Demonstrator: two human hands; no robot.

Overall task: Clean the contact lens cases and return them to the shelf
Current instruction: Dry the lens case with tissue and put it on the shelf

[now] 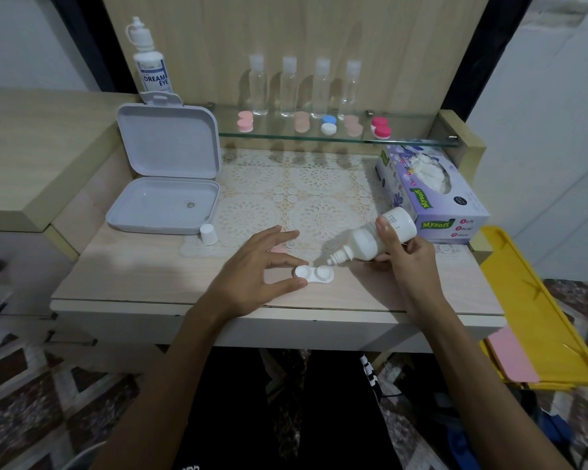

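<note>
Left hand (252, 266) pinching the open white two-well contact lens case (314, 275) between thumb and forefinger, flat on the pale wooden desk (133, 283). Right hand (409, 252) gripping a tilted white plastic solution bottle (374, 240), nozzle down just above the case's right well. Small white bottle cap (208, 234) standing beside an open grey hinged plastic box (165, 184). Further back, a glass shelf (421, 137) carrying pink, peach, blue-and-white and red lens cases (381, 127). Purple tissue box (431, 195) at right.
</note>
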